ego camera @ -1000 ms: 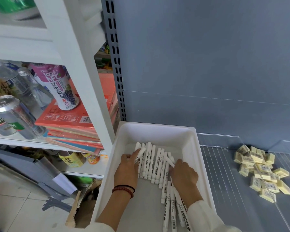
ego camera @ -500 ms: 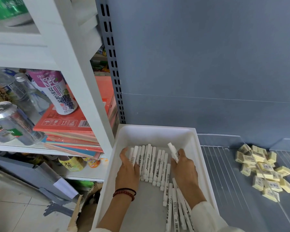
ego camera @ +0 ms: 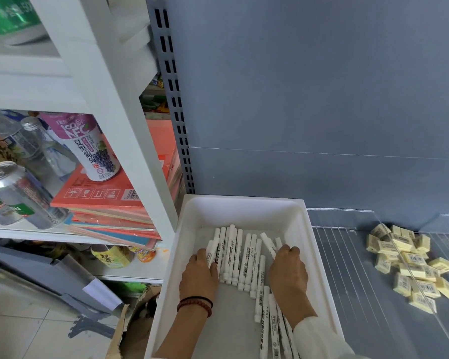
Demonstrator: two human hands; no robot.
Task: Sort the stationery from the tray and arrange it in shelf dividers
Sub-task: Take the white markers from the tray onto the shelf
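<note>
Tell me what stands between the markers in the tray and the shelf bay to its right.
Only the tray's right wall; the markers must clear it. The erasers lie farther right.

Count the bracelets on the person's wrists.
2, both on the left wrist: a thin black band and, beside it, a red beaded bracelet. The white sleeve may hide others on the right.

One tray, two kinds of stationery
One white tray [ego camera: 241, 203] holds about twenty white pens [ego camera: 248, 255], overlaps blurring the exact count; roughly thirty yellow erasers [ego camera: 412, 259] lie heaped on the one wire shelf [ego camera: 347, 268].
</note>
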